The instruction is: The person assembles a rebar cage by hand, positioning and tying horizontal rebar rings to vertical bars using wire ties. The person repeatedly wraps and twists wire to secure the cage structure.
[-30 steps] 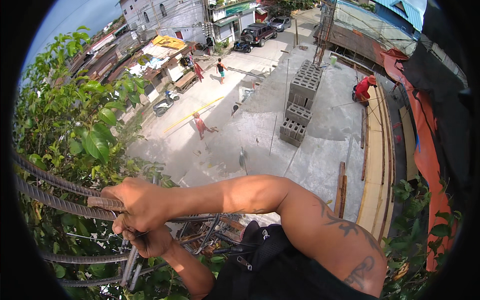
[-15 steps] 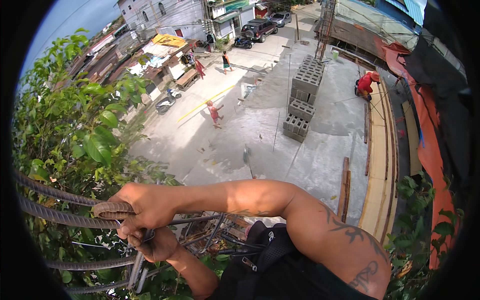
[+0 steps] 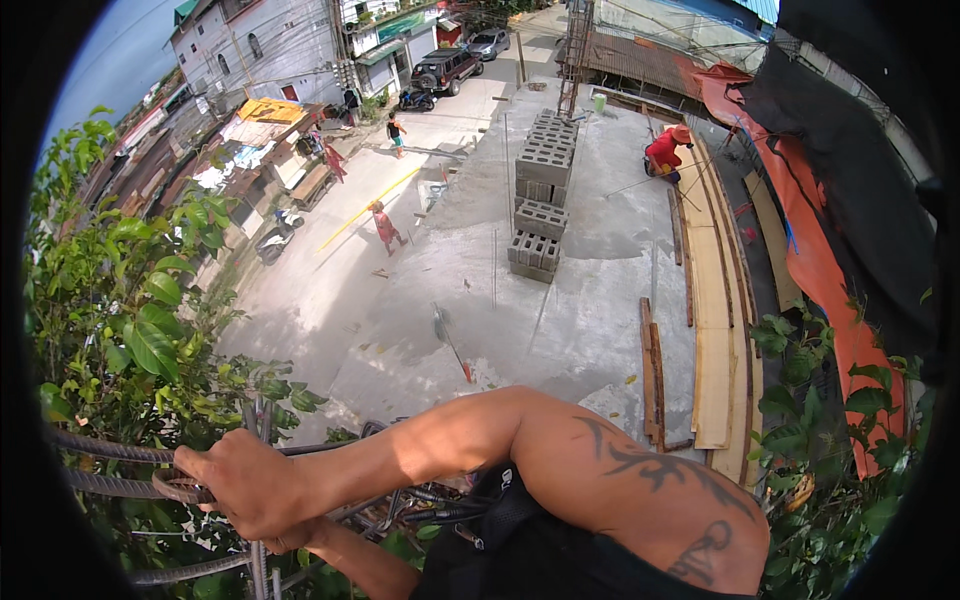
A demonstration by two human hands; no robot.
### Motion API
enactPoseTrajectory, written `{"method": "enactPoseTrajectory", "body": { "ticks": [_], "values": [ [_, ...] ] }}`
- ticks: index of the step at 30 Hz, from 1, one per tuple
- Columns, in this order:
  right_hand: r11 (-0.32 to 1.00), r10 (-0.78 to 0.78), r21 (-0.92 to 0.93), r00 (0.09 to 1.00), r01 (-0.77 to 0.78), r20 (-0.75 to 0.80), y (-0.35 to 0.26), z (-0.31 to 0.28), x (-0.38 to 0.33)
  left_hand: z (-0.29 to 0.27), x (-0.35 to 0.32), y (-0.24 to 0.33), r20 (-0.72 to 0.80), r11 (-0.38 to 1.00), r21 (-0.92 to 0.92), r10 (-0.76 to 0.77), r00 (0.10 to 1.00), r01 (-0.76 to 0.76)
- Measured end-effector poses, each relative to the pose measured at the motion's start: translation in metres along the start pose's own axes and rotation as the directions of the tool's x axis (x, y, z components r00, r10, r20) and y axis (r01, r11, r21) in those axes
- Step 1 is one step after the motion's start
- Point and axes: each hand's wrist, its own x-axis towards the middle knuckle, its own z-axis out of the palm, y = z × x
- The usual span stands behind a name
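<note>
Running in from the left rim of the view, the rebar point(image 3: 112, 446) is overlapped at its right by the right hand point(image 3: 245, 485). A rusty piece point(image 3: 182, 489) of bent metal is seen just below the rebar, at that hand's knuckles; the fingers are curled closed and the piece appears to be gripped by them. The left hand point(image 3: 290, 538) is placed below and to the right of the rebar, mostly hidden under the right wrist, so how far its fingers are opened, or what is held, cannot be told.

The piece is judged stiff, rough and hard to break; it would best be held at its bend, with the fingers kept clear of its ends. The rebar, being ribbed steel, is likely heavy and unyielding, with good purchase offered by the ribs.

Room is limited by a second bar point(image 3: 112, 486) directly under the rebar, by an upright point(image 3: 258, 575) lower to its right, and by leaves point(image 3: 150, 345) above it. Well apart from the rebar, up and to the right, blocks point(image 3: 540, 190) are stacked on a slab point(image 3: 590, 340); farther right, planks point(image 3: 712, 380) are laid, with a worker in red point(image 3: 665, 152) crouched beside them.
</note>
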Motion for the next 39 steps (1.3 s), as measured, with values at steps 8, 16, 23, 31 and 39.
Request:
{"method": "enactPoseTrajectory", "body": {
  "ticks": [8,16,23,31,39],
  "values": [
    [0.782,-0.033,0.593,0.938,-0.19,0.344,0.022,-0.008,0.019,0.014,0.01,0.074,0.126,0.637,-0.735,-0.211,0.969,0.234],
    [0.709,0.079,0.607,0.895,-0.36,0.438,0.007,-0.005,0.03,-0.01,-0.008,0.091,0.139,0.881,-0.331,-0.31,0.94,0.339],
    [0.811,-0.021,0.532,0.896,-0.245,0.444,0.018,-0.005,0.04,-0.064,-0.023,0.149,0.461,0.991,0.106,0.026,0.887,-0.084],
    [0.746,0.038,0.566,0.87,-0.351,0.491,0.009,-0.009,0.032,-0.038,0.031,0.184,0.32,0.911,0.387,-0.278,0.906,0.143],
    [0.924,-0.104,0.383,0.959,-0.005,0.264,0.019,-0.011,0.02,-0.02,0.057,0.16,0.493,0.905,0.356,-0.393,0.776,0.232]
  ]
}}
